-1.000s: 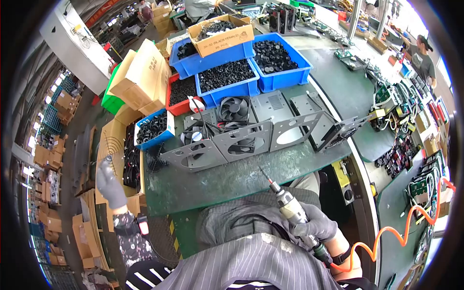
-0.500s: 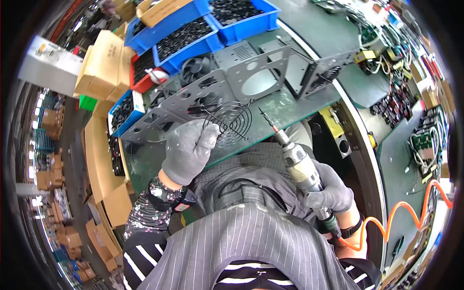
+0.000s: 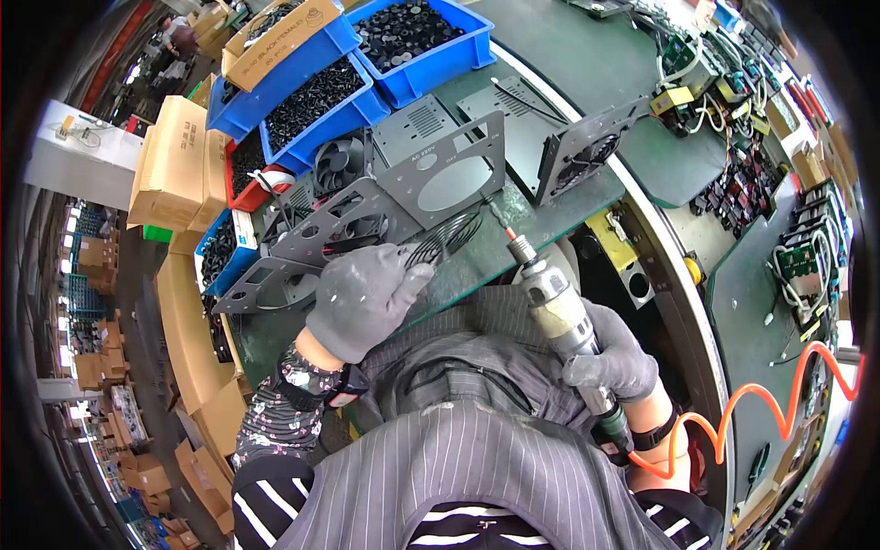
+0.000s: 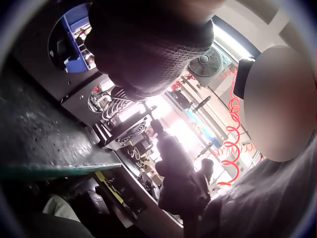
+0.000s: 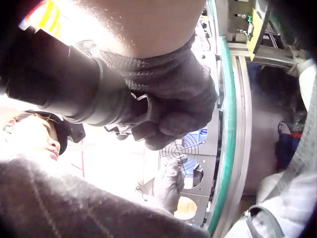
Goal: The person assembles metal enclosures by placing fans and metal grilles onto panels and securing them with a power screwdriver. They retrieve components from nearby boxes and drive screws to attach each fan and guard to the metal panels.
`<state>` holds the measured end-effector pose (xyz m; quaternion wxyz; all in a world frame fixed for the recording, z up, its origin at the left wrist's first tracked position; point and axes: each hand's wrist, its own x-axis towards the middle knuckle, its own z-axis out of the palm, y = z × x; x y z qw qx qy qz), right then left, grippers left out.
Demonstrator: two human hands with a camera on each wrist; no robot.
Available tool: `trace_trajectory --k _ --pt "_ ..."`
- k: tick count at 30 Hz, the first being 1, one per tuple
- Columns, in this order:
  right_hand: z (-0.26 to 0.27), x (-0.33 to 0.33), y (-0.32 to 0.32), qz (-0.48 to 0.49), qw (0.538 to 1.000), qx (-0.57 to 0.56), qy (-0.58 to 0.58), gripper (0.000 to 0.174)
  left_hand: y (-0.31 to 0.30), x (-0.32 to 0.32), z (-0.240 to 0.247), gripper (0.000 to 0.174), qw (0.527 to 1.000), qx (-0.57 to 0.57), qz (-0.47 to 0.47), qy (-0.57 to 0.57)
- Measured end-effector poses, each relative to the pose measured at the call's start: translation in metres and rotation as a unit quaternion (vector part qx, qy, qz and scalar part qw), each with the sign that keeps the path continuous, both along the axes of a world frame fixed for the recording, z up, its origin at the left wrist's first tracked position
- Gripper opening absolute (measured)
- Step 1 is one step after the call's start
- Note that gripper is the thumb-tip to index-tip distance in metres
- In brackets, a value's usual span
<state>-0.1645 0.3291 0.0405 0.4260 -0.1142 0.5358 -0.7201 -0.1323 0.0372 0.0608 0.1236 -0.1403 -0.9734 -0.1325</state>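
Note:
In the head view my gloved left hand (image 3: 362, 298) pinches a black round wire fan guard (image 3: 449, 236), tilted in front of the grey metal panels (image 3: 403, 179). The guard also shows in the right wrist view (image 5: 179, 151), beside the left hand (image 5: 168, 184). My gloved right hand (image 3: 616, 356) grips a power screwdriver (image 3: 561, 316), whose bit points up and left, close to the guard's right side. An orange coiled hose (image 3: 765, 423) runs from the tool's lower end. Black fans (image 3: 339, 165) sit behind the panels.
Blue bins (image 3: 396, 89) of small black parts and cardboard boxes (image 3: 181, 165) stand behind and left of the panels. A red bin (image 3: 252, 194) is beside them. Circuit boards and cables (image 3: 720, 73) lie on the right. The green table's front edge (image 3: 513, 266) runs near both hands.
The left hand first came from the carton at left with the guard, then moved slightly right, tilting the guard toward the panels. The right hand keeps holding the screwdriver. The head view has shifted.

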Motion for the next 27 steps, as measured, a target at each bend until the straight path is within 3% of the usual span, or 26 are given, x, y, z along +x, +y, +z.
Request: trace_trajectory --k 3,6,12,17,22,27 --pt "0.008 -0.015 0.000 -0.007 0.999 0.032 -0.009 0.074 0.007 -0.015 -0.011 0.023 0.993 0.109 0.041 -0.011" --pt "0.019 -0.025 -0.004 -0.028 0.999 0.041 0.004 0.075 0.016 -0.025 -0.013 0.023 0.986 0.145 0.077 -0.001" --pt "0.026 -0.030 -0.011 -0.060 0.996 0.052 -0.043 0.077 0.019 -0.031 -0.025 0.027 0.988 0.108 0.108 0.015" --pt "0.017 -0.024 -0.019 -0.129 0.989 0.070 -0.017 0.082 0.022 -0.036 -0.023 0.032 0.985 0.123 0.111 -0.054" --pt "0.015 -0.031 -0.013 -0.093 0.992 0.084 -0.027 0.087 0.025 -0.040 -0.026 0.037 0.979 0.134 0.126 -0.086" --pt "0.013 -0.031 -0.012 -0.105 0.990 0.087 -0.031 0.086 0.032 -0.040 -0.028 0.035 0.983 0.125 0.129 -0.040"
